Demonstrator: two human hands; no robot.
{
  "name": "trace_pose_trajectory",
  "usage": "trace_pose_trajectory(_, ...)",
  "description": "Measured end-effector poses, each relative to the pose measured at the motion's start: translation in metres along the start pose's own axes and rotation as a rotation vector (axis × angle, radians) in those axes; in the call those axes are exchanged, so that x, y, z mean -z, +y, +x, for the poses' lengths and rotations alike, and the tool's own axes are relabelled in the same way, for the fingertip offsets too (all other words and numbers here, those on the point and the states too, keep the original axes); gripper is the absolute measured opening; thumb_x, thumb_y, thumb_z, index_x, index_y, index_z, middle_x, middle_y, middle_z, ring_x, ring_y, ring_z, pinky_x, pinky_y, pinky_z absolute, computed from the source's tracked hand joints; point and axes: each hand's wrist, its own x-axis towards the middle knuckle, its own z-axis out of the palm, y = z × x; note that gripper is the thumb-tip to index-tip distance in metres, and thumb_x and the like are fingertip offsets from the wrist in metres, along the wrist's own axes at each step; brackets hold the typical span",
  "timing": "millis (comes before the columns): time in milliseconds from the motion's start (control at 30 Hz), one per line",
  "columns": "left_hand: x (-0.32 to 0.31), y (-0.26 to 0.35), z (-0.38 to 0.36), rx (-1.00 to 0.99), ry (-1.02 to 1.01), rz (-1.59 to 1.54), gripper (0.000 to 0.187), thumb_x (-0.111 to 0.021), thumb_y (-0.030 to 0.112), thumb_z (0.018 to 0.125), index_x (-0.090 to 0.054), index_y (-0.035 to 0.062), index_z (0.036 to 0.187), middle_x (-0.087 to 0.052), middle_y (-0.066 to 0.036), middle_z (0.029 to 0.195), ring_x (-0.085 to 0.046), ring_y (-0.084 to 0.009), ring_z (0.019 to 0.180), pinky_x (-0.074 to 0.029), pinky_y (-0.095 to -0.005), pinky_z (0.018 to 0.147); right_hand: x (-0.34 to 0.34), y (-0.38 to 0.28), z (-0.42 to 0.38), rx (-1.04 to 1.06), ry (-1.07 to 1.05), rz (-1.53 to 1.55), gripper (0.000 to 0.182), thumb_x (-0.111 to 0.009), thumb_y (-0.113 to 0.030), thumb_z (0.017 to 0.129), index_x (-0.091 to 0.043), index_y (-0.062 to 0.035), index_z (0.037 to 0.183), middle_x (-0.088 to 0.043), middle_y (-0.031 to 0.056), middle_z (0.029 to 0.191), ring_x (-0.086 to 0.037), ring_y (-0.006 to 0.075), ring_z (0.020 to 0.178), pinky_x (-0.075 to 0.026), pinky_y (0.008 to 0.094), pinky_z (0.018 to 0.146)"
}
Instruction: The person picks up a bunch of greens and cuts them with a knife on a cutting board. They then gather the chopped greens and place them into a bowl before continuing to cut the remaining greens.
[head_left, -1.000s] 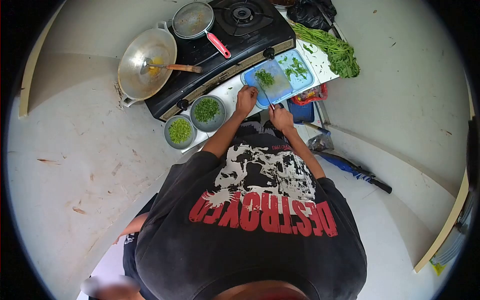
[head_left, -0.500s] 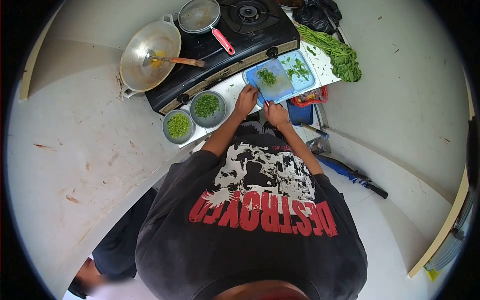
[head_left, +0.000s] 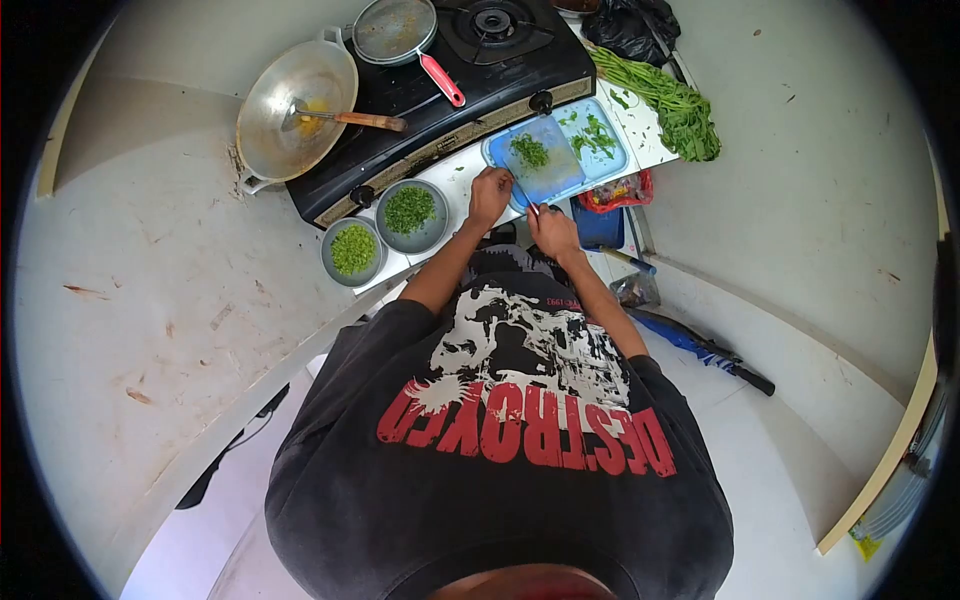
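Note:
My right hand is closed round the handle of a knife, whose blade points up and left over the near edge of a blue cutting board. By the blade's tip, my left hand has its fingers drawn together; what they hold, if anything, is too small to make out. Chopped greens lie in a small heap on the board. The board rests on a light blue tray, where cut leaves are scattered. To the left stand a grey bowl of dark chopped greens and another of paler chopped greens.
A black gas stove bears a wok with a wooden-handled spatula and a red-handled strainer. Leafy vegetables lie at the right beside a black plastic bag. A folded blue umbrella is on the floor.
Another person at the lower left has gone almost wholly out of view. My hands and the knife stay nearly in place over the board's near edge. The view has shifted slightly.

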Motion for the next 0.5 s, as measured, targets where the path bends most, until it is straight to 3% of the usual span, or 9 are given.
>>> trace_pose_trajectory(433,0.001,0.004,-0.002,0.028,0.010,0.018,0.006,-0.065,0.001,0.086,-0.069,-0.0013,0.089,-0.062,-0.018,0.088,-0.068,-0.0330,0.076,-0.055,-0.0408,0.072,-0.011,0.009,0.000,0.007,0.058,-0.021,0.046,-0.045,-0.041,0.101,-0.062,0.0024,0.099,-0.069,0.0275,0.081,-0.070,0.0453,0.077,-0.056,0.0539,0.073)
trace_pose_trajectory(500,0.000,0.005,-0.001,0.037,-0.001,0.055,0.007,-0.066,0.001,0.087,-0.070,-0.0017,0.092,-0.064,-0.017,0.089,-0.069,-0.0297,0.078,-0.055,-0.0383,0.072,-0.012,0.013,-0.007,-0.030,0.082,-0.015,0.047,-0.045,-0.041,0.101,-0.062,0.0023,0.099,-0.069,0.0278,0.081,-0.069,0.0454,0.077,-0.056,0.0540,0.073)
